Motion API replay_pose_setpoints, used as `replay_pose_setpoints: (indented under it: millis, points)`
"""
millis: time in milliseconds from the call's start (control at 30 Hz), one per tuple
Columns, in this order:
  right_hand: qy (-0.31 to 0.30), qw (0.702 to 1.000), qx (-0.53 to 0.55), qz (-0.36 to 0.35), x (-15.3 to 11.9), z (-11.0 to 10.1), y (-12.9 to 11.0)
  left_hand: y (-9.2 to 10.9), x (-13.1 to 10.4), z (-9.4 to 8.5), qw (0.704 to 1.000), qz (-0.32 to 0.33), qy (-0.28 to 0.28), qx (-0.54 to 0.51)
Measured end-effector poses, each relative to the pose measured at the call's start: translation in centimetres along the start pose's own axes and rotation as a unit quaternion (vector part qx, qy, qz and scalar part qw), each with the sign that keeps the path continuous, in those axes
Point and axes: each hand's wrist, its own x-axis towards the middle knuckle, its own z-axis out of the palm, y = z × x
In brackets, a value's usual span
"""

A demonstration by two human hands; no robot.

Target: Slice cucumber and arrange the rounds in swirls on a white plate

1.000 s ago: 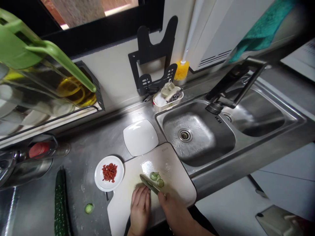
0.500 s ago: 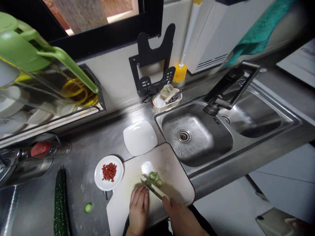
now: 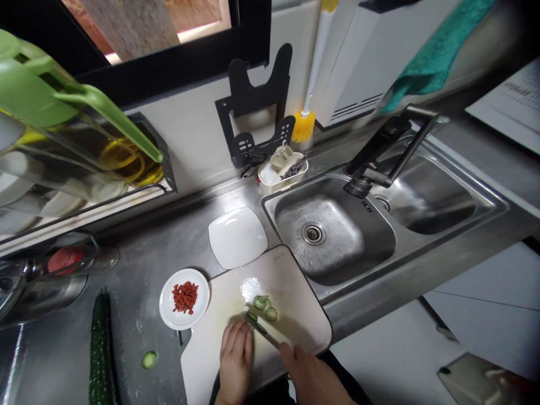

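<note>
Over the cutting board point(image 3: 301, 301), where cucumber slices point(image 3: 270, 314) lie, the right hand point(image 3: 314, 374) is wrapped round the knife point(image 3: 273, 340), while the left hand point(image 3: 236, 354), curled close beside it, its hold hidden from me, does best tucked well back.

The person's 2 hands are bare: the left hand point(image 3: 237, 351) is rounded across the back, with slender, tapering fingers, and the right hand point(image 3: 306, 368) widens into a bare forearm point(image 3: 331, 392) cut off by the lower edge. Near-black clothing point(image 3: 272, 397) shows between the wrists and beside both, its cut hidden. Between the wrists sits 1 pale patch point(image 3: 291, 388), too small to make out.
</note>
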Motion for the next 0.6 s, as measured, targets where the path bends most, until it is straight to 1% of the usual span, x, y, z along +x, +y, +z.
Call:
replay_pose_setpoints:
  millis: [200, 367, 600]
  points:
    - [0.008, 1.0, -0.008, -0.008, 0.23, -0.11, -0.21, 0.04, 0.12, 0.02, 1.0, 0.003, 0.008, -0.002]
    - [-0.013, 1.0, -0.015, -0.007, 0.36, -0.75, -0.54, 0.12, 0.24, -0.06, 1.0, -0.001, 0.01, -0.002]
    - [0.017, 1.0, 0.019, -0.003, 0.88, -0.53, -0.67, -0.07, 0.1, 0.01, 1.0, 0.007, 0.0, 0.009]
